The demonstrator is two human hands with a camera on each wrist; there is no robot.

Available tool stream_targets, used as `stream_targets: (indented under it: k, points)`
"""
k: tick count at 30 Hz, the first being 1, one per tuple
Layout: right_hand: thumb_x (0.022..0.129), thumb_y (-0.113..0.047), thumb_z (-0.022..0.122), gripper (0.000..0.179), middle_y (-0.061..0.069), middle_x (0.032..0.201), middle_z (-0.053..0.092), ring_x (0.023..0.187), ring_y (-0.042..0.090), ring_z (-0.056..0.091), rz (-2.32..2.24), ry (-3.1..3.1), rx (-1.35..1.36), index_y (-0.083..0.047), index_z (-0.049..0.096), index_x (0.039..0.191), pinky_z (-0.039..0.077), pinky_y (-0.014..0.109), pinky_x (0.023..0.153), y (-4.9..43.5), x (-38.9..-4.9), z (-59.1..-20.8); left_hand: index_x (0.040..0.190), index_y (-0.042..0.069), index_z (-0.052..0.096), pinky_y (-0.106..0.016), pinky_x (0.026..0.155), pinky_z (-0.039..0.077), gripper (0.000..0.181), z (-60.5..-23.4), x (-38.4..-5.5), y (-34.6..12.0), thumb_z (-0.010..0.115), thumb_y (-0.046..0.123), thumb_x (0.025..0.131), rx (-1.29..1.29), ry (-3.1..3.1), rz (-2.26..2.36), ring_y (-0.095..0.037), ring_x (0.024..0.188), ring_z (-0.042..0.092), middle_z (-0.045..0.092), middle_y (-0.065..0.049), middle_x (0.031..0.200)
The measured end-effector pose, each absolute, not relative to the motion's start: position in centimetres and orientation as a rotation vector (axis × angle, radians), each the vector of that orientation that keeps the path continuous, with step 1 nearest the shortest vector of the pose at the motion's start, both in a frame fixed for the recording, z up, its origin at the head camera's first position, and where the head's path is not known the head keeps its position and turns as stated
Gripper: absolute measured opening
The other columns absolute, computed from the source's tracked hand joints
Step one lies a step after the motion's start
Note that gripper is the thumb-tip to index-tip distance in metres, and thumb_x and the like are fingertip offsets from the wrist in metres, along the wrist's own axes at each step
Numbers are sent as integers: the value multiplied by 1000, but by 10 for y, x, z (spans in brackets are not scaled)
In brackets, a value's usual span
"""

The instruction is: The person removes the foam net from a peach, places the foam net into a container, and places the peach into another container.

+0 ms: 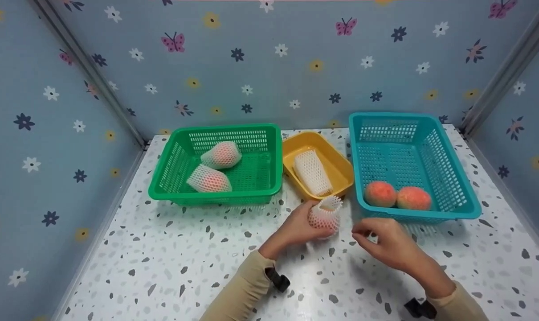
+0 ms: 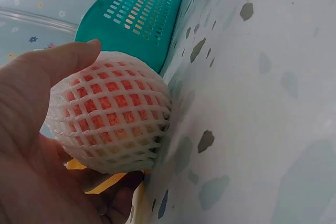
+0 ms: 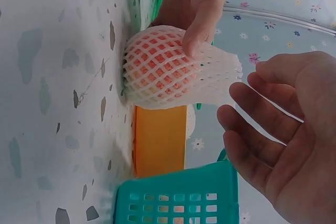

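Observation:
My left hand [image 1: 300,225] grips a peach [image 2: 113,109] in a white foam net sleeve [image 3: 218,77], low over the table in front of the yellow basket. Through the mesh the fruit shows red, and the sleeve's loose end stands up past it in the head view. To its right is my right hand [image 1: 389,244], fingers loosely bent with nothing between them. In the right wrist view its fingertips [image 3: 239,90] are close to the sleeve's loose end. Two bare peaches [image 1: 380,194] lie at the near side of the blue basket [image 1: 456,178].
A green basket [image 1: 216,196] on the left holds two peaches in net sleeves [image 1: 222,155]. Between the baskets, the small yellow basket [image 1: 338,167] contains flat white net sleeves [image 1: 313,173]. Patterned walls [image 1: 269,67] enclose the speckled table [image 1: 162,267] at the back and sides.

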State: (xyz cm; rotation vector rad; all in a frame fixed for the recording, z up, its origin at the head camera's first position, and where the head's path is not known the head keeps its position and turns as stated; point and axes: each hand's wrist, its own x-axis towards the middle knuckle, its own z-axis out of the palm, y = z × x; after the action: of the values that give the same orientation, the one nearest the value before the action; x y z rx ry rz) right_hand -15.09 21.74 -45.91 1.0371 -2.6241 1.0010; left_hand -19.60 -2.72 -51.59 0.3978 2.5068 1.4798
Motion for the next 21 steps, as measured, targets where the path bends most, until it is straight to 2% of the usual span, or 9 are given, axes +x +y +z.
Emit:
stream_targets:
  k: [7, 14, 18, 21]
  points:
    - [85, -9, 74, 16, -18, 85, 63, 76, 0, 60, 980, -2662, 1022, -23, 69, 90, 53, 26, 63, 215, -153, -458, 135, 16, 48, -31, 90, 46, 83, -516, -196, -29, 87, 43, 68, 404, 2517, 1457, -10, 105, 55, 56, 5, 119]
    - [80, -5, 76, 19, -14, 86, 64, 78, 3, 60, 872, -2524, 1013, -19, 69, 89, 54, 27, 66, 209, -152, -457, 138, 15, 45, -35, 96, 42, 85, -513, -189, -39, 86, 45, 70, 438, 2587, 1407, -15, 116, 50, 51, -1, 129]
    - [78, -3, 77, 23, -9, 95, 63, 83, 5, 59, 820, -2456, 1005, -16, 68, 95, 53, 27, 68, 201, -153, -455, 139, 10, 43, -40, 100, 40, 86, -510, -182, -47, 83, 47, 72, 425, 2657, 1356, -21, 122, 47, 49, -7, 133]
    - [78, -4, 77, 28, -2, 107, 62, 94, 10, 59, 801, -2448, 1007, -13, 67, 102, 53, 30, 74, 195, -154, -453, 137, 8, 45, -44, 97, 42, 81, -507, -175, -54, 82, 45, 75, 394, 2691, 1344, -27, 122, 48, 50, -11, 132]
